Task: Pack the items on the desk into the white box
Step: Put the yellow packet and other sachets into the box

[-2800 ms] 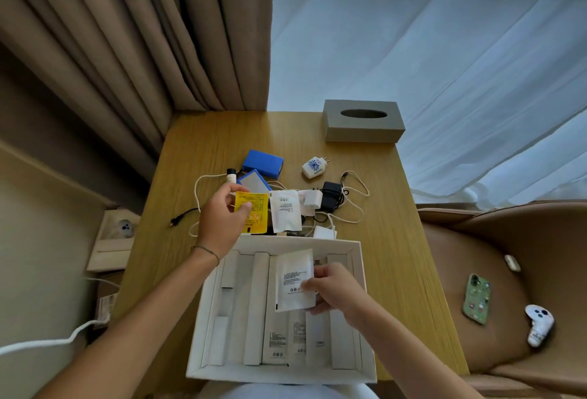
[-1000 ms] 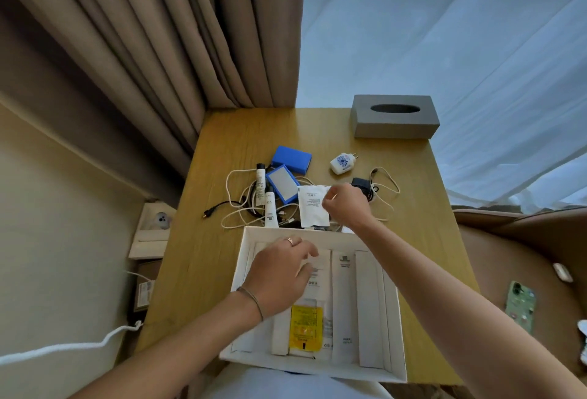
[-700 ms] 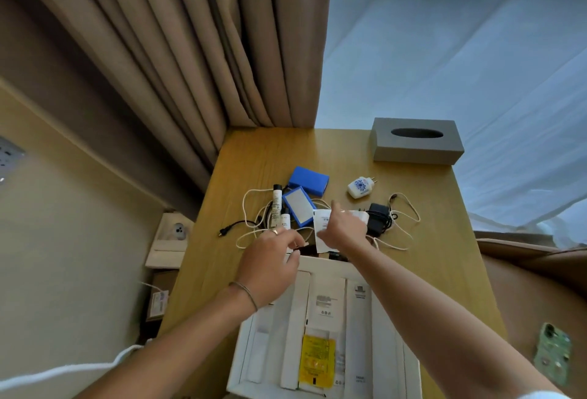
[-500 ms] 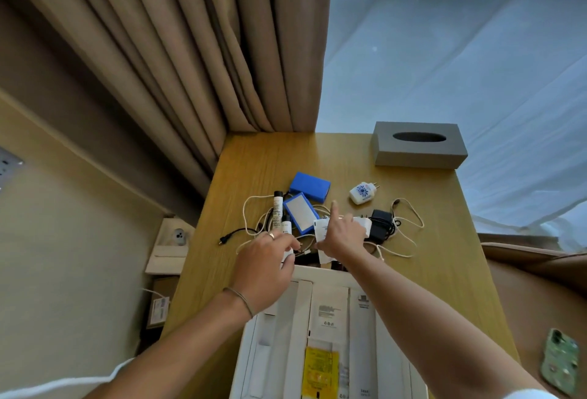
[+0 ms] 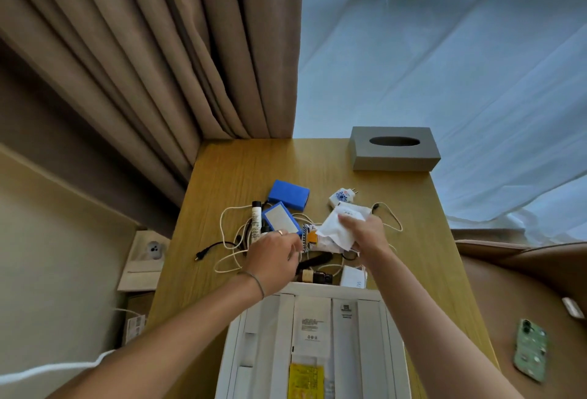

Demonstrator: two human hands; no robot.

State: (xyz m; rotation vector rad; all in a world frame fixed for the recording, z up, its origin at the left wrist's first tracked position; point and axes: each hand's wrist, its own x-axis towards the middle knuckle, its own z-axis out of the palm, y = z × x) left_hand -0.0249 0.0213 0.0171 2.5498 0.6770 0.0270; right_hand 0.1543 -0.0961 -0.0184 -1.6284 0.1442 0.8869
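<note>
The right hand is clenched around a bunch of white sachets, lifted a little off the wooden desk. Just left of that grip, the left hand is curled, fingers bent down into the pile — whether it pinches anything I cannot tell. Under and between the hands lie a small brown bottle, a dark tube and tangled white cables. Beyond the left hand sit two blue boxes and a slim tube; beyond the right, a white plug. Nearest the wrists, the white box holds a white sachet and a yellow one.
</note>
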